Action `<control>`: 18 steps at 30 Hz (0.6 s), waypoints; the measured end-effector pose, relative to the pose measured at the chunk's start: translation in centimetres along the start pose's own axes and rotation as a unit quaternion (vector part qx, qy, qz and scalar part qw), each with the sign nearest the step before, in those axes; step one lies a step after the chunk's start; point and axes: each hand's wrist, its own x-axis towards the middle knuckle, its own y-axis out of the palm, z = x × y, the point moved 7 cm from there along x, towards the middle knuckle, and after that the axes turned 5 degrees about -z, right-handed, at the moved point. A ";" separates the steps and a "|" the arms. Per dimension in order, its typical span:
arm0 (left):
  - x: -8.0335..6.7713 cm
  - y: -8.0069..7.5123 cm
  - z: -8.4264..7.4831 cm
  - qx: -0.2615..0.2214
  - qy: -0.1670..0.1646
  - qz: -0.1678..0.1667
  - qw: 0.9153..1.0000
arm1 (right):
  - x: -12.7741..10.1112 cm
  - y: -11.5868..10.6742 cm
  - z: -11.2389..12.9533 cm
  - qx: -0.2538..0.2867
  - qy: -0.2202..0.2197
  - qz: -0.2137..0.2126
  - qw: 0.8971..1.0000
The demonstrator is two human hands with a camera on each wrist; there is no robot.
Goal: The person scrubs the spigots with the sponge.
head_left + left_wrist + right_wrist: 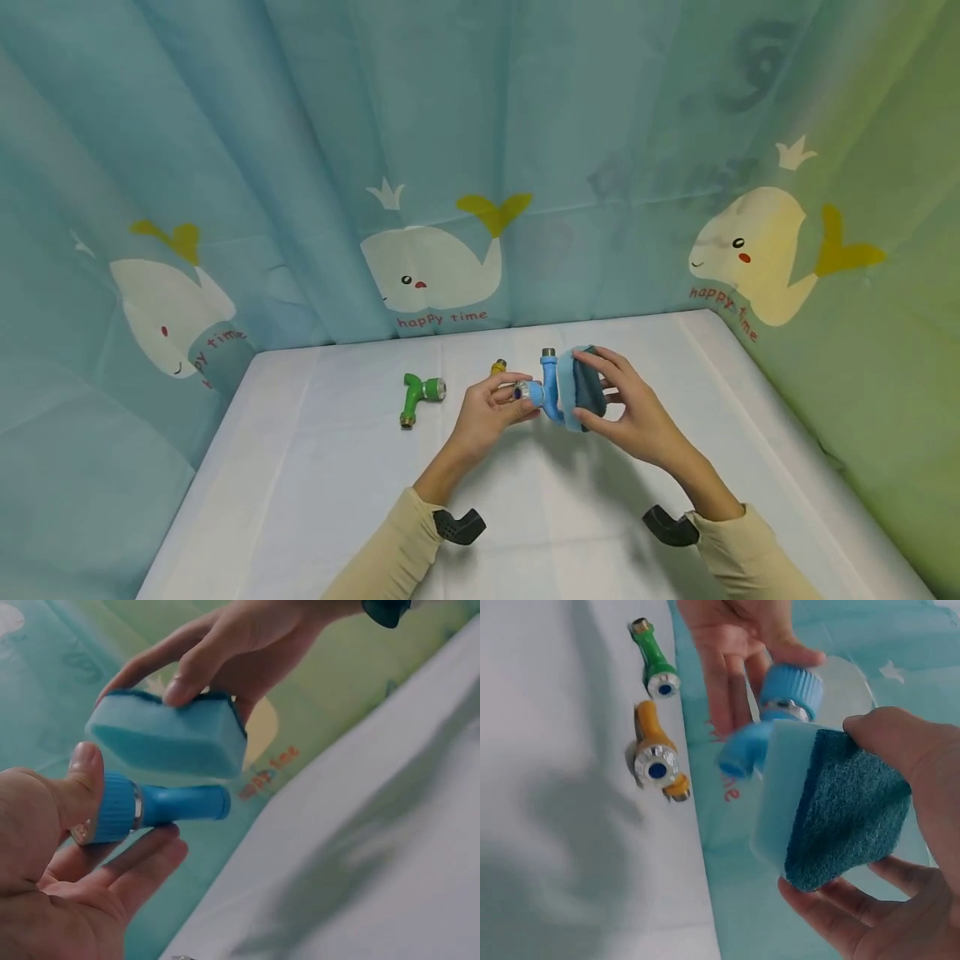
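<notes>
Teal curtain [562, 125] across the back, turning green at the right, printed with white whales [435, 271] and red "happy time" lettering. Dark marks [761, 71] at its upper right, too faint to read. Below, a white table [322, 517], lightly creased, with soft shadows under the hands. Lying on it at left, a green tap [422, 395]; nearer the hands, a yellow tap [656, 742].

Mostly hidden in the head view, the yellow tap, down to its brass end beyond the left hand [486, 417]; clearer from the right wrist. Cut off at the bottom of the left wrist view, a scrap of metal [182, 958], too small to name. Slightly blurred from the right wrist, the blue tap [551, 387], partly behind the sponge [590, 389]. Contact between those two, impossible to tell.

Raised over the table, blue tap pinched by its ribbed knob between left thumb and fingers, knob to the left, brass end up. Close beside it, sponge grasped by the right hand [637, 417], thumb on the lower edge, fingers at the upper and behind; dark scouring side toward the palm, pale foam toward the blue tap. Forearms angled inward from the bottom edge in cream sleeves [390, 546], black wrist piece [459, 527] at each cuff.
</notes>
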 end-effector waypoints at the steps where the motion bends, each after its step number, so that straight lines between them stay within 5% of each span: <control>1: 0.0 0.0 -0.1 0.005 0.006 -0.001 1.000 | 0.1 0.3 0.1 0.000 -0.001 0.005 1.000; 6: -0.2 0.2 -0.6 0.054 0.035 -0.005 0.998 | 0.1 1.6 0.0 -0.041 0.009 0.012 0.999; 10: -0.3 -0.1 -0.9 0.078 0.042 -0.026 0.996 | 0.1 1.2 0.0 -0.075 0.013 -0.031 0.997; 18: -0.6 -0.2 -1.8 0.082 0.063 -0.031 0.994 | -0.1 1.1 2.4 -0.096 -0.050 -0.038 0.993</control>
